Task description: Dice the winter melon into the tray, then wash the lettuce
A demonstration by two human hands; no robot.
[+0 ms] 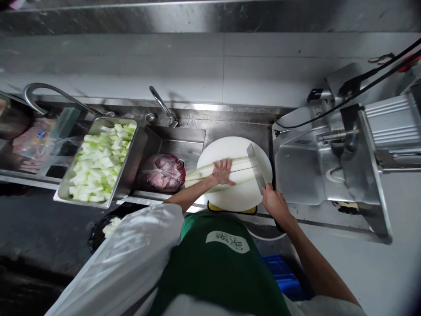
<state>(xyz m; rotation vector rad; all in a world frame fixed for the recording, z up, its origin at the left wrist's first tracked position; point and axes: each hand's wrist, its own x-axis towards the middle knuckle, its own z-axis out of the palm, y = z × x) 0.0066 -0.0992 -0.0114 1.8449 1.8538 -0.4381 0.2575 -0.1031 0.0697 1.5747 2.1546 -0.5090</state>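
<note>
Long pale green-white vegetable strips (241, 165), perhaps winter melon, lie side by side across a round white cutting board (226, 199). My left hand (222, 172) rests flat on them with its fingers spread, pressing from above. In my right hand (274, 202) is the handle of a cleaver (256, 167), fingers wrapped round it. Its broad blade stands across the right ends of the strips. Whether the edge touches the board I cannot tell. The left ends of the strips reach past the board's edge toward the sink.
A steel pan (115, 193) of cut pale green cubes (101, 162) stands left. Bagged red meat (162, 172) sits in the sink (184, 136) below a tap (162, 105). A metal slicer (348, 145) is close on the right. A black-lined bin (95, 230) stands below left.
</note>
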